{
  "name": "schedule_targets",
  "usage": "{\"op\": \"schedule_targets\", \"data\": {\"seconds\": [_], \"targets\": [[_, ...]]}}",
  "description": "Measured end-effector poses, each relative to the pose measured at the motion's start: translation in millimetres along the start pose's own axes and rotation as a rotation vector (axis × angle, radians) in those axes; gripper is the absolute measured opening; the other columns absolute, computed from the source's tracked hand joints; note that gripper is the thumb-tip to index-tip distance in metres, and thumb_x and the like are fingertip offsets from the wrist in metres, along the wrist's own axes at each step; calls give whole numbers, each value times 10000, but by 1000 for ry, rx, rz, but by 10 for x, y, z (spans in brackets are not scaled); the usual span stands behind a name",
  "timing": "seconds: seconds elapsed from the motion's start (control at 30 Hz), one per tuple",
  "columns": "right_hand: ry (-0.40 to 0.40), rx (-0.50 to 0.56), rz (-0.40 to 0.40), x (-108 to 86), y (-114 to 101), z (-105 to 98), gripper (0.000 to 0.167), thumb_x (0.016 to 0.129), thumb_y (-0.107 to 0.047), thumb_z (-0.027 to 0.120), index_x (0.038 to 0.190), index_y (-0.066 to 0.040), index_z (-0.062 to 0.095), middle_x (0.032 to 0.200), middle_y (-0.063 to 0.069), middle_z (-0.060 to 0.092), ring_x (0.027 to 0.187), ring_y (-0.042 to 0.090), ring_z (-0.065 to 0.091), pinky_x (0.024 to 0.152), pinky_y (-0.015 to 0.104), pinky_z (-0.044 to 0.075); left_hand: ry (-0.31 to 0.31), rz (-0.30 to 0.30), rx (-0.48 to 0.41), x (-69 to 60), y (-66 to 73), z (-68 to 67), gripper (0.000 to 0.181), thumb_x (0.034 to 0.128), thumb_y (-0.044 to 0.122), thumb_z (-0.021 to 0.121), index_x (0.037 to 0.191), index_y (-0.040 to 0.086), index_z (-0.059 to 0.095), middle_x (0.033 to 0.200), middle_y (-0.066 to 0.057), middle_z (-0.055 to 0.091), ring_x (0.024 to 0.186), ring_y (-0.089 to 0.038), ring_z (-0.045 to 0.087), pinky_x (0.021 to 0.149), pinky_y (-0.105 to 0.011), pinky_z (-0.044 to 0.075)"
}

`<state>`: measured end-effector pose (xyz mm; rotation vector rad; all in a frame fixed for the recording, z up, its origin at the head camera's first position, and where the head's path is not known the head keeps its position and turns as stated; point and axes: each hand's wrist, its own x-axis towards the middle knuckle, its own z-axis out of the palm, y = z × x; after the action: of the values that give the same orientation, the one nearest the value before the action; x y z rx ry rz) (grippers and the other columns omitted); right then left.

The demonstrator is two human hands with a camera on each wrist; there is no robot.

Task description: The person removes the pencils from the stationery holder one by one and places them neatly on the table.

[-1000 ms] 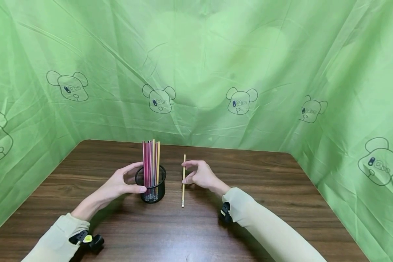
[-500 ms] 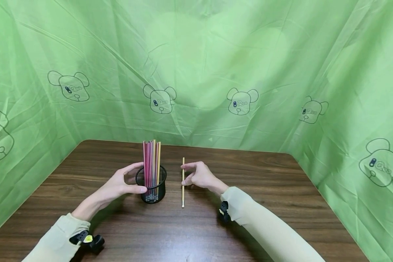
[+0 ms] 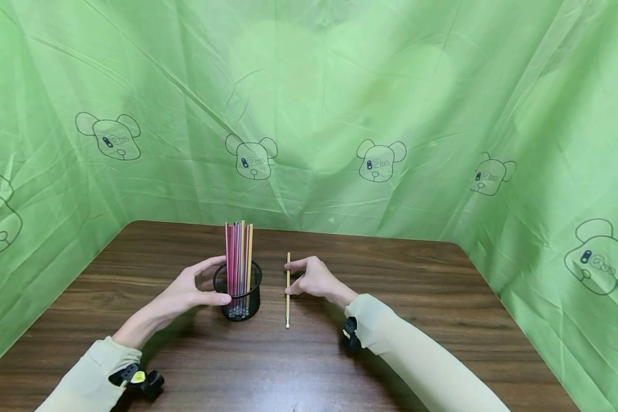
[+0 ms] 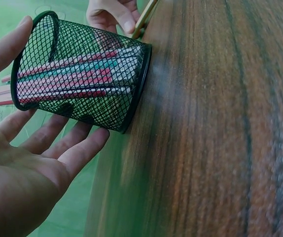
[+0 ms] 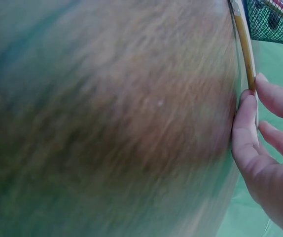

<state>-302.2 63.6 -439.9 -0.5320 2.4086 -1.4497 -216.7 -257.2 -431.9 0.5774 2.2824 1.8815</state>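
In the head view a black mesh pencil cup (image 3: 249, 303) stands upright on the table, holding several pink, purple and yellow pencils (image 3: 237, 252) with their eraser ends down. My left hand (image 3: 187, 286) holds the cup from its left side. The left wrist view has the thumb at the rim and the other fingers (image 4: 85, 148) spread along the mesh. To the cup's right, a single yellow pencil (image 3: 288, 309) points away, its pale eraser end nearest me. My right hand (image 3: 316, 278) pinches this pencil (image 5: 246, 54) between thumb and fingers, close to the tabletop.
The dark wood-grain table (image 3: 417, 286) is enclosed by a green curtain (image 3: 314, 103) with printed bear heads. A black wrist device (image 3: 136, 379) sits on the left sleeve and another wrist device (image 3: 351, 333) on the right one.
The single pencil's far tip has shifted slightly toward me, and my right hand has come a little nearer too. My left hand and the cup have stayed in place.
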Motion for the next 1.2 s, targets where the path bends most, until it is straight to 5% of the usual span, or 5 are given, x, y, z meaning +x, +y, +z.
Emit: {"op": "schedule_targets", "data": {"seconds": [0.1, 0.4, 0.73, 0.97, 1.2], "targets": [[-7, 7, 14, 12, -12, 5, 614, 733, 70, 903, 1316, 5, 721, 1149, 131, 715, 751, 167, 760, 709, 284, 594, 3, -3, 4, 0, 6, 0, 826, 901, 102, 828, 1600, 36, 393, 1492, -230, 542, 1322, -398, 562, 1000, -302, 475], [9, -238, -17, 17, -119, 19, 559, 692, -22, 941, 1229, -40, 784, 1112, 65, 769, 1156, 248, 643, 923, 302, 513, 6, -10, 12, -2, 13, -3, 834, 900, 121, 832, 1605, 48, 392, 1505, -215, 537, 1323, -392, 565, 1003, -319, 473], [-34, -254, -22, 4, -116, 52, 429, 737, -17, 937, 1146, -17, 807, 1016, 51, 774, 970, 202, 684, 688, 256, 557, 6, -8, 0, 0, 0, -1, 846, 894, 115, 838, 1604, 34, 385, 1497, -234, 536, 1332, -421, 553, 996, -316, 480], [-52, -292, -61, -11, -114, 31, 435, 734, -51, 952, 1144, -16, 809, 1017, 37, 787, 1058, 230, 697, 975, 312, 495, 9, -3, 4, 0, -6, 1, 840, 892, 115, 841, 1600, 38, 396, 1496, -226, 540, 1323, -399, 560, 996, -331, 486], [-67, -309, -87, -48, -125, 17, 453, 723, -36, 956, 1149, -5, 805, 1019, 52, 789, 1047, 232, 700, 968, 319, 503, 9, -12, 1, -6, -4, -1, 849, 892, 116, 841, 1605, 37, 386, 1517, -226, 521, 1350, -417, 533, 1016, -370, 475]]}}
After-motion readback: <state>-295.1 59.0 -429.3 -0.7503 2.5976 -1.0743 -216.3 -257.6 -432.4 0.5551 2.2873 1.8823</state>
